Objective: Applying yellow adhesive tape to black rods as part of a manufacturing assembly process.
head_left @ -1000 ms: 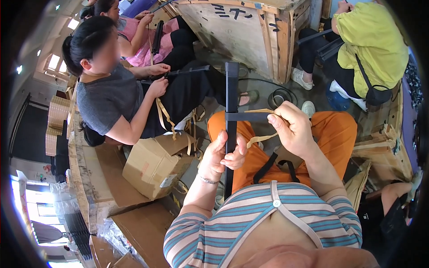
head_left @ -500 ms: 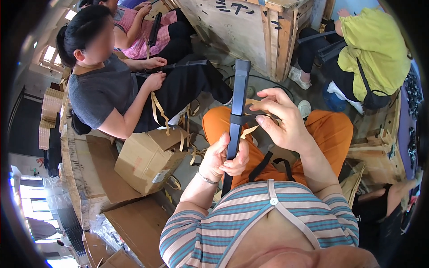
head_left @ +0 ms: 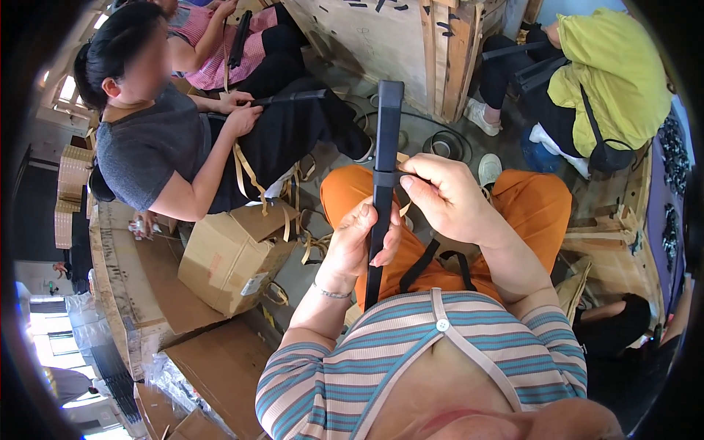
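Note:
A long dark bar stands nearly upright in front of my chest, its wider capped end at the top. My left hand is wrapped round its lower part, thumb on the near side. Above that hand, a black strap circles the bar. The fingers of my right hand are pinched together on the strap's end, just right of the bar. A tan paper strip sticks out between the bar and my right hand. Two loose black straps lie across my orange trousers.
A person in a grey shirt handles a similar dark bar on the left; another sits behind in pink. A person in yellow is at right. Around me stand a cardboard box and a wooden crate. Tan strips litter the floor.
My right hand has closed in toward the bar, from fingers spread to a pinch on the strap. The strap's end, which stretched out to the right, is now mostly hidden.

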Motion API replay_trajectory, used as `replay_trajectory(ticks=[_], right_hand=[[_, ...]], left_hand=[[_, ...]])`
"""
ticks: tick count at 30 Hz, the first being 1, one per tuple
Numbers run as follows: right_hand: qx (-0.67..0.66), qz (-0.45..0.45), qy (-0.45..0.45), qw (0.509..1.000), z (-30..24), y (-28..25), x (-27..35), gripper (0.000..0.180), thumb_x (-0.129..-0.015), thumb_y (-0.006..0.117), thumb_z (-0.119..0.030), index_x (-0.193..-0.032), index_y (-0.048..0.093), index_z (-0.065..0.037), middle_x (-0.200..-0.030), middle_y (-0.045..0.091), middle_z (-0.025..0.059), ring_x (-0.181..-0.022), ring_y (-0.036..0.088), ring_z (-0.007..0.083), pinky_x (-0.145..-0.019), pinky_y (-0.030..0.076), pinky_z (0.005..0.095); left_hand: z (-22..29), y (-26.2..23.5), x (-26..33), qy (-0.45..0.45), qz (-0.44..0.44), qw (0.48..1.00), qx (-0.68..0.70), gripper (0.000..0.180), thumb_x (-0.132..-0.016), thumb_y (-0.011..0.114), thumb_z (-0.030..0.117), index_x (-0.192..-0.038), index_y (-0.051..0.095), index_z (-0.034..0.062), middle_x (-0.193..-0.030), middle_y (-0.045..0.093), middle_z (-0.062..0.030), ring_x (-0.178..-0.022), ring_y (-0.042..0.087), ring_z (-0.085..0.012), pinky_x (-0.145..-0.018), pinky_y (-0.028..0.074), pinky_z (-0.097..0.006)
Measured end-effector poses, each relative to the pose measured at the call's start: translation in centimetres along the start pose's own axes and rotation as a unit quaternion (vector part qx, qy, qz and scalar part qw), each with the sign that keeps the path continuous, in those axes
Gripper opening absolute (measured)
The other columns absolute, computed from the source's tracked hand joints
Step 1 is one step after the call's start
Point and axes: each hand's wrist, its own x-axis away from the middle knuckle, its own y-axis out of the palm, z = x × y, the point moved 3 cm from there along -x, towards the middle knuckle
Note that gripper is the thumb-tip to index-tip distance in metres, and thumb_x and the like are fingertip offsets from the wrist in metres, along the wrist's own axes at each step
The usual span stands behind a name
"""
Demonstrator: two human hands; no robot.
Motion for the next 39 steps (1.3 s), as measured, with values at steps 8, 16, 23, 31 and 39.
replay_trajectory(ticks=[8, 16, 23, 31, 39], right_hand=[[-0.096, 0.038, 0.045, 0.994, 1.0, 1.5, -0.6, 0.01, -0.084, 0.048, -0.003, -0.082, 0.055, 0.003, -0.06, 0.044, 0.0015, -0.057, 0.039, 0.0045, -0.05, 0.033, 0.0226], [-0.233, 0.015, 0.268, 0.935, 9.1, 5.8, -2.2, 0.022, -0.082, 0.046, -0.015, -0.074, 0.061, 0.0, -0.05, 0.044, 0.0013, -0.048, 0.042, 0.0076, -0.045, 0.033, 0.0239], [-0.483, -0.004, 0.181, 0.856, 6.5, 3.4, -1.1, 0.025, -0.091, 0.045, -0.025, -0.099, 0.056, -0.004, -0.062, 0.037, -0.0075, -0.05, 0.031, 0.0019, -0.045, 0.026, 0.0172], [-0.403, -0.006, 0.04, 0.914, 0.8, 1.3, -1.2, 0.029, -0.088, 0.056, -0.026, -0.103, 0.054, -0.002, -0.07, 0.046, -0.0051, -0.057, 0.035, 0.0008, -0.048, 0.026, 0.0161], [-0.423, 0.002, 0.049, 0.905, 2.1, 0.2, 0.2, 0.023, -0.088, 0.055, -0.02, -0.103, 0.056, -0.002, -0.07, 0.045, -0.0046, -0.054, 0.034, 0.0015, -0.047, 0.027, 0.0166]], left_hand=[[-0.2, -0.9, -0.3, -0.047, -0.042, 0.995, 0.077, 0.044, -0.091, 0.041, 0.043, -0.09, 0.048, 0.0002, -0.055, 0.04, -0.0026, -0.036, 0.031, -0.008, -0.033, 0.022, -0.021], [-0.2, 0.3, 0.1, -0.042, -0.221, 0.967, 0.124, 0.041, -0.092, 0.04, 0.038, -0.084, 0.045, -0.0021, -0.048, 0.039, -0.0031, -0.031, 0.033, -0.0083, -0.028, 0.024, -0.022], [0.4, 0.9, -1.9, -0.07, -0.174, 0.958, 0.215, 0.046, -0.093, 0.035, 0.041, -0.08, 0.044, -0.0018, -0.048, 0.039, -0.0046, -0.029, 0.034, -0.0112, -0.026, 0.023, -0.022], [-0.4, 1.3, -2.1, -0.085, -0.167, 0.954, 0.235, 0.045, -0.094, 0.034, 0.042, -0.077, 0.043, 0.0006, -0.047, 0.039, -0.0052, -0.026, 0.032, -0.0117, -0.025, 0.022, -0.023], [-2.3, 1.3, -1.8, -0.101, -0.128, 0.968, 0.19, 0.041, -0.092, 0.039, 0.039, -0.078, 0.045, 0.0015, -0.046, 0.042, -0.0035, -0.032, 0.038, -0.0116, -0.029, 0.029, -0.021]])
